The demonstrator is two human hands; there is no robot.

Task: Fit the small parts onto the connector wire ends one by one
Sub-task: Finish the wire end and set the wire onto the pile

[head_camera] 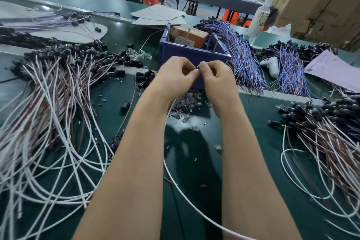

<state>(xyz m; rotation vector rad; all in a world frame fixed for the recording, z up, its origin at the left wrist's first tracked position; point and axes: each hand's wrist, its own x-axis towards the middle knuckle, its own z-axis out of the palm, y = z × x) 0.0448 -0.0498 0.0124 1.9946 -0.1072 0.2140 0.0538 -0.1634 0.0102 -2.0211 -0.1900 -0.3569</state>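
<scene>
Two bare forearms are reaching out over the green table mat (pixel 194 171), and one white wire (pixel 187 197) is curving up between them, slipping out of sight under the left wrist. One heap of white-and-brown wires (pixel 48 113) is sprawling to the left and another heap (pixel 321 142) to the right, each tipped with black caps too many to count.

Beyond the wrists, one loose pile of clear parts (pixel 187 101) is lying on the mat just under the hands. The left hand (pixel 175 76) is curling all its fingers in, thumb and forefinger pinching together where the white wire is leading; the wire's end itself is hidden. The right hand (pixel 216 78) is curling likewise, its thumb and forefinger closing on one small dark part (pixel 198 67). The two pinches are touching, with that part sitting between the fingertips, raised above the pile.

Behind the hands one blue bin (pixel 187 52) is holding one orange box (pixel 191 35). To its right two bundles of blue wires (pixel 241 54) are fanning out, one white controller (pixel 271 65) lying between them, and one bottle (pixel 260 17) is standing farther back.
</scene>
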